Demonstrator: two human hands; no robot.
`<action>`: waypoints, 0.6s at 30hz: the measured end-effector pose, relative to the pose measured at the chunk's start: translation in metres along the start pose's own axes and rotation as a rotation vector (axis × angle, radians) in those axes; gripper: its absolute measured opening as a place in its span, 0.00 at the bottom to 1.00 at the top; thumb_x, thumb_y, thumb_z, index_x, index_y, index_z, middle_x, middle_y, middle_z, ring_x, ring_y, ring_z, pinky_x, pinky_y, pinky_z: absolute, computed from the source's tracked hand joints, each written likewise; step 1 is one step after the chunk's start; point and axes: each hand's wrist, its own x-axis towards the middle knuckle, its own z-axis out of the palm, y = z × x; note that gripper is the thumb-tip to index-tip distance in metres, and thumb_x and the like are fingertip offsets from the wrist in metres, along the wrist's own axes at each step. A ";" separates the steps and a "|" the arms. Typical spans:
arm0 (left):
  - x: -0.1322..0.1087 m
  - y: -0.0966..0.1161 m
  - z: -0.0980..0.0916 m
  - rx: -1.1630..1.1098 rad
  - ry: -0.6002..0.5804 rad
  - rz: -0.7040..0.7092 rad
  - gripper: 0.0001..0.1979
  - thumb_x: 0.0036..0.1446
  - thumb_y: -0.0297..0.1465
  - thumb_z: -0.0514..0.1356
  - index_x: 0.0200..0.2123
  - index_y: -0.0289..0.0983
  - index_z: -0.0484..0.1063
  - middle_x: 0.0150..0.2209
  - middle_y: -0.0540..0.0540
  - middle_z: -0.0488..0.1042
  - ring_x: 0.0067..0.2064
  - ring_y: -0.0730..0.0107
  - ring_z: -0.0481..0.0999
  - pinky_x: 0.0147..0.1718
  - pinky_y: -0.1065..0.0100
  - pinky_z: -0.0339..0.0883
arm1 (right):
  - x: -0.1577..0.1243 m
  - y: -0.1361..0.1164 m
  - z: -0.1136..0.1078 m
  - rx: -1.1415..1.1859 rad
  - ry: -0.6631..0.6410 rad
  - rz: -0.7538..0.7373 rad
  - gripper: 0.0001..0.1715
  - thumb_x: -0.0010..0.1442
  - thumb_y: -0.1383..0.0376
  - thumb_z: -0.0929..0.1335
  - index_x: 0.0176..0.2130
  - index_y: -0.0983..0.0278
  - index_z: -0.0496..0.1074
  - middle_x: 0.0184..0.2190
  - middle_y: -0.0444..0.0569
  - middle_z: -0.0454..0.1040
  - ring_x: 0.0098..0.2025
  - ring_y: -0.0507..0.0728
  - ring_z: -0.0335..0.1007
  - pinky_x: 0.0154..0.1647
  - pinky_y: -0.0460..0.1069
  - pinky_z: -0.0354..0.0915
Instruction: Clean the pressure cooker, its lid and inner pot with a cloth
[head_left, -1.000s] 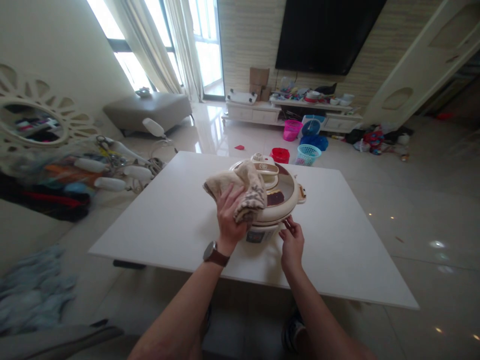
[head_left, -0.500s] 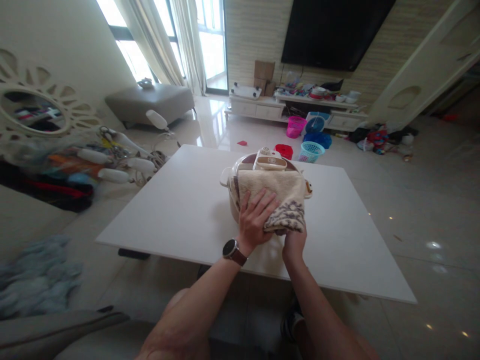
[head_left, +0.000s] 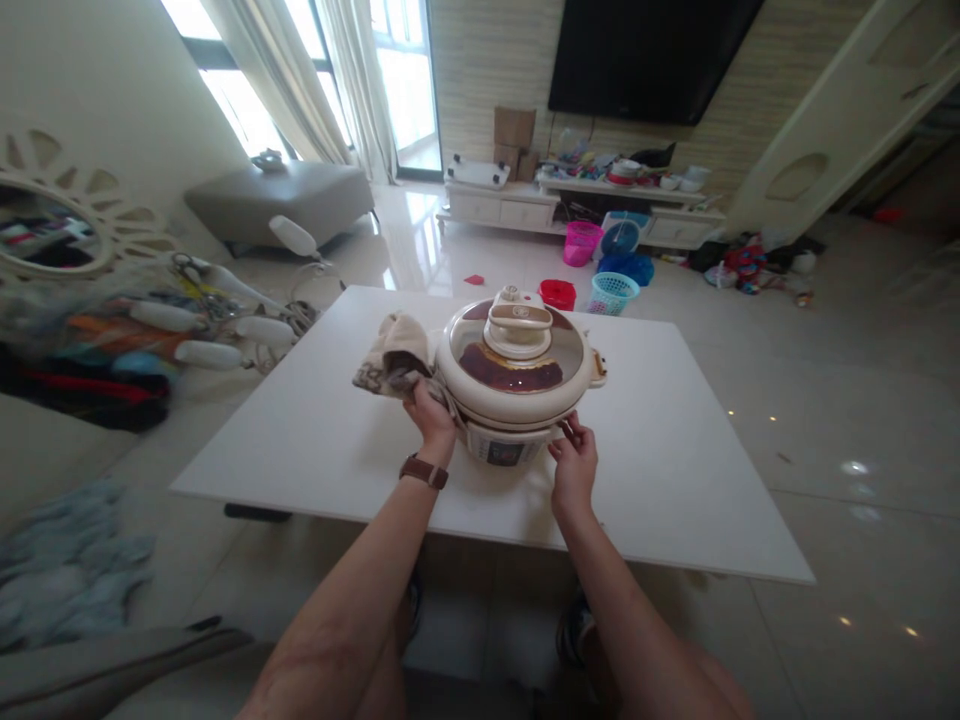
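A cream electric pot stands on the white table. Its glass lid is on, with a cream knob on top and something dark brown showing through the glass. My left hand, a brown watch strap at its wrist, grips a beige patterned towel at the pot's left side. My right hand is at the pot's front right, its fingers curled up against the underside of the rim. Their tips are partly hidden by the pot.
Beyond the table's far edge, a red basket and a light blue basket stand on the floor. A white lamp with several arms is close to the table's left edge. A sofa lies at the lower left.
The towel has moved from the front and top of the pot to its left, held in my left hand. The lid and the pot's front are now uncovered. My right hand has shifted slightly up.
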 end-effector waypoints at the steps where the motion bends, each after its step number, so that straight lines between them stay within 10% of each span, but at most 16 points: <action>1: 0.002 -0.002 -0.001 -0.035 -0.007 -0.059 0.06 0.64 0.33 0.59 0.38 0.37 0.73 0.40 0.48 0.79 0.45 0.69 0.79 0.50 0.66 0.72 | 0.000 0.000 0.000 -0.001 0.003 0.011 0.19 0.50 0.63 0.69 0.44 0.57 0.71 0.58 0.51 0.79 0.61 0.60 0.74 0.51 0.53 0.71; 7: -0.004 -0.016 -0.017 0.042 -0.003 -0.297 0.06 0.63 0.31 0.59 0.36 0.37 0.75 0.35 0.50 0.78 0.39 0.72 0.79 0.44 0.69 0.72 | 0.000 0.001 0.001 0.001 0.015 0.024 0.18 0.50 0.63 0.69 0.43 0.57 0.70 0.60 0.51 0.78 0.62 0.60 0.73 0.50 0.52 0.71; 18: -0.115 -0.027 -0.080 0.229 -0.255 -0.035 0.10 0.57 0.37 0.61 0.33 0.38 0.77 0.43 0.37 0.84 0.53 0.51 0.81 0.59 0.55 0.71 | -0.001 0.002 0.002 -0.019 0.025 0.000 0.18 0.51 0.63 0.68 0.44 0.58 0.71 0.61 0.52 0.77 0.60 0.60 0.73 0.49 0.52 0.71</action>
